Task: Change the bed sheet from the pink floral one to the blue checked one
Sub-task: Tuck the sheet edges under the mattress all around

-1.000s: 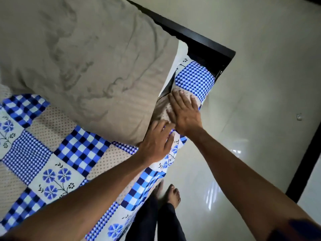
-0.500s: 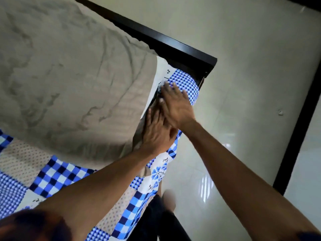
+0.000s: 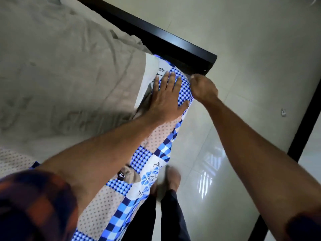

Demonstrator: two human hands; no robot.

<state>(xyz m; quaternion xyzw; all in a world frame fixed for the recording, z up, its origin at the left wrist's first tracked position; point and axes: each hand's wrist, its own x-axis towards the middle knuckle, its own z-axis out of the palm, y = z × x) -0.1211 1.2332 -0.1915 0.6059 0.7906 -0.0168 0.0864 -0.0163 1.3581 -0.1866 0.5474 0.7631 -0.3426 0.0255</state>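
Note:
The blue checked sheet [image 3: 152, 152], a patchwork of blue checks, dotted beige squares and blue flowers, covers the bed's near edge up to the corner. My left hand [image 3: 165, 98] lies flat with straight fingers on the sheet's small-check patch at that corner. My right hand [image 3: 203, 88] is just to its right at the mattress edge, fingers curled down over the side; it seems to grip the sheet's edge, though the fingertips are hidden. No pink floral sheet shows.
A large grey pillow [image 3: 66, 70] lies on the bed left of my hands. The black bed frame [image 3: 173, 42] runs behind the corner. Glossy pale floor tiles [image 3: 243, 136] lie to the right, with my bare feet [image 3: 172, 178] beside the bed.
My left hand slid forward along the edge to the corner patch. My right hand left the top of the sheet and moved right, curling down over the mattress side.

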